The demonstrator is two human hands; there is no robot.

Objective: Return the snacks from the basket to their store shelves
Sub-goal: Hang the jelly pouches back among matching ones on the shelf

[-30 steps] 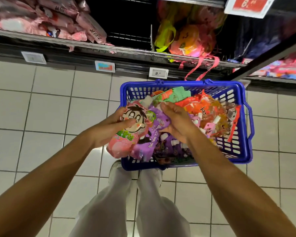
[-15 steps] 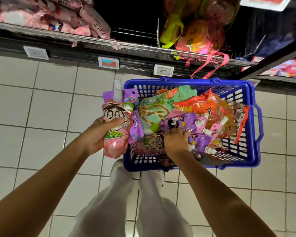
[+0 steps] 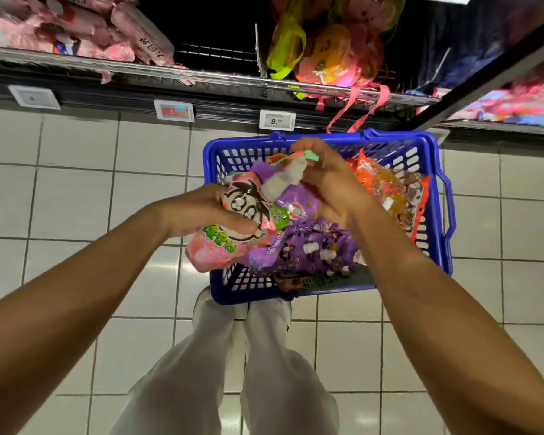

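A blue plastic basket [image 3: 434,171] stands on the tiled floor below the shelves, filled with snack pouches. My left hand [image 3: 201,211] grips a pink pouch with a cartoon face [image 3: 220,249] over the basket's left rim. My right hand [image 3: 330,180] holds a purple spouted pouch [image 3: 299,199] by its top, beside the pink one. More purple pouches [image 3: 314,252] lie at the basket's near side, orange ones [image 3: 380,180] at its far right.
The bottom shelf [image 3: 170,73] carries pink packs [image 3: 85,32] at left and net bags of orange and yellow snacks [image 3: 327,54] in the middle. Price tags [image 3: 277,120] line its edge. My white trouser legs [image 3: 233,372] stand just before the basket.
My right hand came up out of the basket's near side with a purple pouch and brought it against the pink pouch. My left hand moved right, over the basket rim.
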